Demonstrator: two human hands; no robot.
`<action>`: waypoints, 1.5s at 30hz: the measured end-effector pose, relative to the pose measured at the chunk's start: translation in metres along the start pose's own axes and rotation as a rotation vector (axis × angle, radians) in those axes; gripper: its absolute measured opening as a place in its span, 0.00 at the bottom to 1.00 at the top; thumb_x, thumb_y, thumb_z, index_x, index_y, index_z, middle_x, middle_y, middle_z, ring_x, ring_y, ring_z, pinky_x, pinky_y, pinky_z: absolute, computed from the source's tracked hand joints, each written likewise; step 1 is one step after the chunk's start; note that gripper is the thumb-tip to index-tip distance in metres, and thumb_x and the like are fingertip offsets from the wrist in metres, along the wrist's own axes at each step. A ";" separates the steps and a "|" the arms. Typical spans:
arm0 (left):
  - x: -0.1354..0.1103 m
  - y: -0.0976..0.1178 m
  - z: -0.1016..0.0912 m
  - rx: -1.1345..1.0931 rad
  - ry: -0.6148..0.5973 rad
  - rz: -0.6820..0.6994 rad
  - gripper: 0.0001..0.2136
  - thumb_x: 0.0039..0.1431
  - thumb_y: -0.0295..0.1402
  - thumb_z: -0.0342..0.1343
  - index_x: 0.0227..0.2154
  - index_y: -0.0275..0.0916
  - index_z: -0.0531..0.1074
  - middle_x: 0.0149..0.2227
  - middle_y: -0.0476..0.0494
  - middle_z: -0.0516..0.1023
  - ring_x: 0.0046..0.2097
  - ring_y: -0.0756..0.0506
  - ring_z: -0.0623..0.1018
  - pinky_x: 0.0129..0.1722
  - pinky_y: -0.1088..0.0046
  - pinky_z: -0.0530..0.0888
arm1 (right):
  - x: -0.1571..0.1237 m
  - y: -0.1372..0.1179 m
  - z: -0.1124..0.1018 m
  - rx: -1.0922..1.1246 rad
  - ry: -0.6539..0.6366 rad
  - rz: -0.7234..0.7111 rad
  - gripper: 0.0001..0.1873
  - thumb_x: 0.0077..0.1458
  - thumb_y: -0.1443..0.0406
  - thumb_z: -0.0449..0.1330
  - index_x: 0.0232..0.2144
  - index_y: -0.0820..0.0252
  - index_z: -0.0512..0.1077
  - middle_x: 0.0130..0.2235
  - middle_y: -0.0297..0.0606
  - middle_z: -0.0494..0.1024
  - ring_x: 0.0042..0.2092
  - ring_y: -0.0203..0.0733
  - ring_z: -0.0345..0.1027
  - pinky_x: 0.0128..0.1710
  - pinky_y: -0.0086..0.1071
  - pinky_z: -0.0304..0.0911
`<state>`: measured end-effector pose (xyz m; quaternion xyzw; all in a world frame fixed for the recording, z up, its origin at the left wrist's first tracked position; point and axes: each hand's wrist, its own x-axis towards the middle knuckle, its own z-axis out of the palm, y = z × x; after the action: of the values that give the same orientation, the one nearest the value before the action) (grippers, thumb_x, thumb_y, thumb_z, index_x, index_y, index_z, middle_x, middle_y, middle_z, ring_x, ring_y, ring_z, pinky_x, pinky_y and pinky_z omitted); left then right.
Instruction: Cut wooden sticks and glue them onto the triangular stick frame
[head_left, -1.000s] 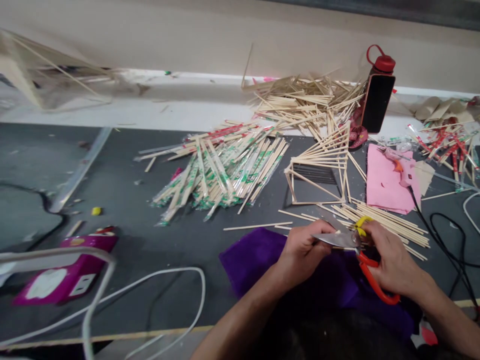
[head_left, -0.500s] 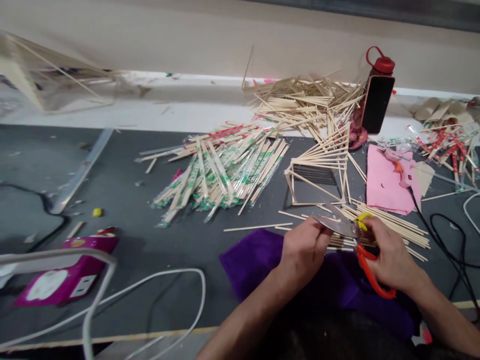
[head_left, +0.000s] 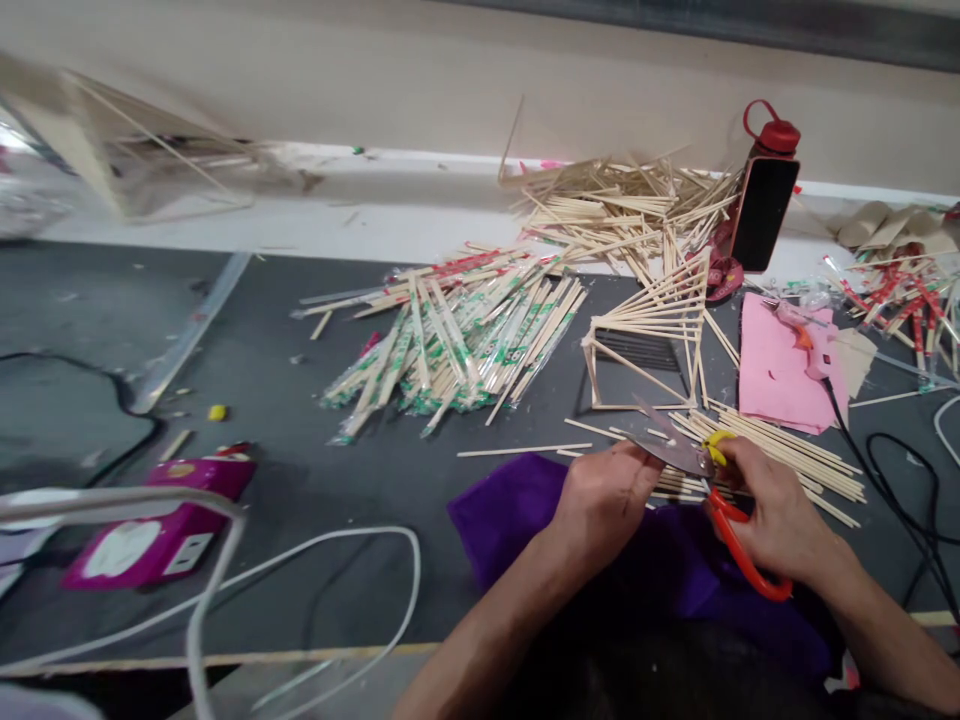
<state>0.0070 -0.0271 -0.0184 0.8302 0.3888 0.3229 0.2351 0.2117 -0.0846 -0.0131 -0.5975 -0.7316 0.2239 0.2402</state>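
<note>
My right hand (head_left: pixel 776 515) grips red-handled scissors (head_left: pixel 694 465) with a yellow catch; their blades stand apart and point left and away. My left hand (head_left: pixel 609 500) is closed in a pinch right at the blades, holding something too small to make out. Both hands hover over a purple cloth (head_left: pixel 517 510) at the near edge. Just beyond them lies a row of bare wooden sticks (head_left: pixel 780 450), and behind that stands a frame built of sticks (head_left: pixel 652 335).
A heap of wrapped chopsticks (head_left: pixel 457 340) lies mid-table, loose sticks (head_left: pixel 615 205) behind it. A red bottle with a dark phone (head_left: pixel 765 200), pink paper with a glue gun (head_left: pixel 806 340), black cables (head_left: pixel 911 500), a magenta box (head_left: pixel 157 530) and a white cable (head_left: pixel 315 580) surround the work spot.
The scissor blades, shut a second ago, have opened and tilted up and away. The view has shifted slightly, so everything sits a little more to the right.
</note>
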 end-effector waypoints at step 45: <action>0.004 0.014 0.015 -0.984 -0.112 -0.663 0.06 0.48 0.34 0.60 0.29 0.37 0.73 0.17 0.56 0.67 0.20 0.54 0.65 0.20 0.81 0.62 | 0.009 0.030 -0.019 -0.087 -0.020 -0.253 0.15 0.49 0.67 0.60 0.41 0.59 0.63 0.29 0.34 0.71 0.25 0.38 0.63 0.25 0.30 0.58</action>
<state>0.0262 -0.0337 -0.0180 0.4739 0.4191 0.3303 0.7005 0.2451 -0.0698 -0.0161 -0.5082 -0.8122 0.1659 0.2333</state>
